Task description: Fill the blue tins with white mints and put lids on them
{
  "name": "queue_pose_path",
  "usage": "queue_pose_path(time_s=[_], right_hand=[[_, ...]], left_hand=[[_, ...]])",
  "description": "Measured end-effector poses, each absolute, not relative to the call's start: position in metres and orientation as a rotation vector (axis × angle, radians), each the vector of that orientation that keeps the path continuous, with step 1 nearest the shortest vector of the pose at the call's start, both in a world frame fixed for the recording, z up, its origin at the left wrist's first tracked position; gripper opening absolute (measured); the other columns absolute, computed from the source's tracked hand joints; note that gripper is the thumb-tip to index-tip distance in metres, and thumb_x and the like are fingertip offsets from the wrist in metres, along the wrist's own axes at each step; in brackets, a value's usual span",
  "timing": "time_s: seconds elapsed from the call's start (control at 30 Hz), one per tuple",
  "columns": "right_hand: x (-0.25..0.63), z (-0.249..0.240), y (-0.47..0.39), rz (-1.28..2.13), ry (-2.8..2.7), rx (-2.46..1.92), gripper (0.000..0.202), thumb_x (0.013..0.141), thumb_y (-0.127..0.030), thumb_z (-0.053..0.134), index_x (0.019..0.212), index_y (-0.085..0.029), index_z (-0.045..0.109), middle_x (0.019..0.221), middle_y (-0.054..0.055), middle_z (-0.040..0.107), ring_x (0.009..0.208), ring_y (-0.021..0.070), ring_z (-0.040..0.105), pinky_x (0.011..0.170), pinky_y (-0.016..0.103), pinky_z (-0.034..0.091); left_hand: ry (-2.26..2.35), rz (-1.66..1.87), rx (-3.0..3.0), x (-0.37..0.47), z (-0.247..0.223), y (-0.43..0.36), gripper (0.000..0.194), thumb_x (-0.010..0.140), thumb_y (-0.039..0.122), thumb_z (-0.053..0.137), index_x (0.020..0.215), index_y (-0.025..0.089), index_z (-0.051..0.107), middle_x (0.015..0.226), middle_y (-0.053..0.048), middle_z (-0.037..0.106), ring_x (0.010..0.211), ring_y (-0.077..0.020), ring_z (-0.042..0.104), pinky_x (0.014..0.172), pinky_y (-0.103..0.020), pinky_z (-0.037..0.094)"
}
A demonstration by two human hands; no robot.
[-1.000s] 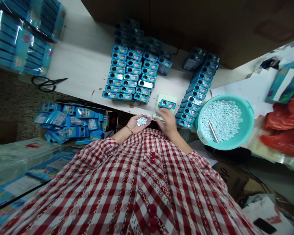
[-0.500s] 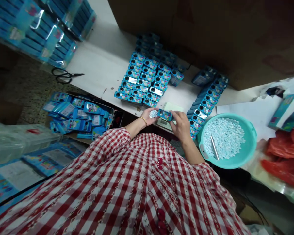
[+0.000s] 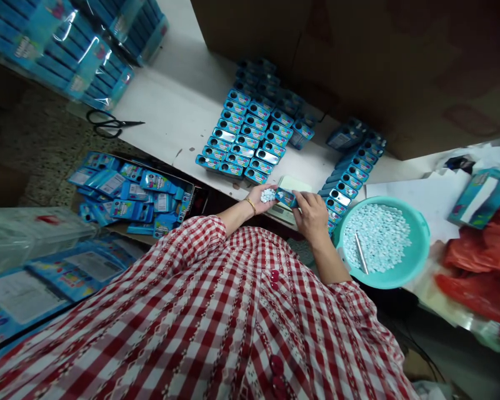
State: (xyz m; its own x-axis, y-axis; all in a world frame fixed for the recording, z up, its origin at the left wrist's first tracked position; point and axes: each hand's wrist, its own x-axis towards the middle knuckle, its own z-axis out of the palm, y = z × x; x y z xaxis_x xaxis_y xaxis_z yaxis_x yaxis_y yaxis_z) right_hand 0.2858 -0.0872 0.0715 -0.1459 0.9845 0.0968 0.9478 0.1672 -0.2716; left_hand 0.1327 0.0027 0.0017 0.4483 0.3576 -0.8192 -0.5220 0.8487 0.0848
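Observation:
My left hand point(image 3: 256, 200) is cupped palm up around a heap of small pale blue tablets point(image 3: 268, 195). In my right hand point(image 3: 313, 215) is a small blue tin point(image 3: 285, 197), gripped at its right end between thumb and fingers. The tin's left end is right beside the tablets. Just behind the tin lies a pale scale-like device point(image 3: 295, 184), partly hidden by my hands. To the right, a turquoise basin point(image 3: 421, 230) holds many such tablets and a metal tube-like tool point(image 3: 361, 253).
Rows of blue tins point(image 3: 245, 139) stand on the white table point(image 3: 166, 111), with another row point(image 3: 350, 178) near the basin. Black scissors point(image 3: 114, 123) lie at the left edge. A carton of blue packs point(image 3: 129, 194) sits below. Red plastic bags point(image 3: 475, 283) lie at the right.
Both hands have shifted slightly right in view, with the tablets and the tin still held. The tin's left end remains close to the left palm. The view has moved a little.

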Motion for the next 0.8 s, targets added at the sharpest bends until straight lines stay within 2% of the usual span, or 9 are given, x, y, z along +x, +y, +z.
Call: queue_pose_path(time_s=[0.1,0.2,0.3,0.43,0.53,0.67,0.8], right_hand=[[0.294,0.054,-0.086,0.364,-1.881,-1.835,0.034,0.083,-0.024,0.049,0.117,-0.020,0.053,0.109,0.009,0.059,0.100,0.0238,0.052,0.088,0.039,0.042],[0.302,0.021,-0.079,0.610,-1.480,-1.795,0.028,0.082,-0.032,0.051,0.107,-0.021,0.051,0.100,0.005,0.060,0.092,0.0202,0.056,0.083,0.036,0.047],[0.308,-0.014,-0.074,0.790,-1.220,-1.762,0.032,0.077,-0.041,0.056,0.100,-0.020,0.048,0.092,0.002,0.058,0.084,0.0174,0.057,0.077,0.033,0.049],[0.315,-0.040,-0.078,0.878,-1.135,-1.752,0.040,0.071,-0.045,0.060,0.099,-0.019,0.048,0.094,0.005,0.058,0.086,0.0192,0.058,0.080,0.037,0.050],[0.321,-0.034,-0.090,0.879,-1.194,-1.714,0.048,0.072,-0.043,0.060,0.111,-0.018,0.046,0.111,0.010,0.057,0.101,0.0219,0.057,0.089,0.041,0.048],[0.326,-0.002,-0.108,0.643,-1.361,-1.776,0.055,0.075,-0.036,0.059,0.126,-0.020,0.043,0.128,0.011,0.050,0.121,0.0236,0.046,0.104,0.046,0.037],[0.331,0.025,-0.116,0.395,-1.234,-1.825,0.046,0.082,-0.035,0.052,0.127,-0.024,0.046,0.127,0.009,0.050,0.120,0.0232,0.048,0.098,0.046,0.043]], left_hand=[[0.949,0.552,-0.185,0.127,0.001,0.003,0.022,0.086,0.017,0.044,0.086,0.008,0.064,0.065,-0.009,0.066,0.062,-0.0174,0.064,0.069,-0.032,0.054],[0.962,0.552,-0.191,0.117,0.001,0.001,0.023,0.087,0.019,0.044,0.087,0.009,0.064,0.071,-0.012,0.068,0.071,-0.0198,0.067,0.071,-0.033,0.054],[1.006,0.554,-0.191,0.105,0.000,-0.001,0.023,0.087,0.020,0.044,0.092,0.009,0.064,0.075,-0.012,0.068,0.076,-0.0205,0.068,0.074,-0.033,0.054],[1.050,0.561,-0.180,0.091,0.001,-0.006,0.024,0.087,0.019,0.045,0.095,0.009,0.064,0.076,-0.012,0.069,0.078,-0.0201,0.068,0.077,-0.034,0.054],[1.067,0.567,-0.175,0.085,0.002,-0.010,0.023,0.086,0.018,0.045,0.095,0.009,0.064,0.076,-0.012,0.069,0.078,-0.0201,0.068,0.077,-0.034,0.054],[1.058,0.563,-0.172,0.079,0.001,-0.014,0.022,0.086,0.018,0.044,0.093,0.009,0.064,0.075,-0.011,0.069,0.076,-0.0195,0.068,0.074,-0.033,0.055],[1.062,0.561,-0.183,0.075,0.000,-0.017,0.021,0.086,0.017,0.045,0.093,0.009,0.063,0.074,-0.011,0.068,0.076,-0.0192,0.068,0.074,-0.032,0.055]])
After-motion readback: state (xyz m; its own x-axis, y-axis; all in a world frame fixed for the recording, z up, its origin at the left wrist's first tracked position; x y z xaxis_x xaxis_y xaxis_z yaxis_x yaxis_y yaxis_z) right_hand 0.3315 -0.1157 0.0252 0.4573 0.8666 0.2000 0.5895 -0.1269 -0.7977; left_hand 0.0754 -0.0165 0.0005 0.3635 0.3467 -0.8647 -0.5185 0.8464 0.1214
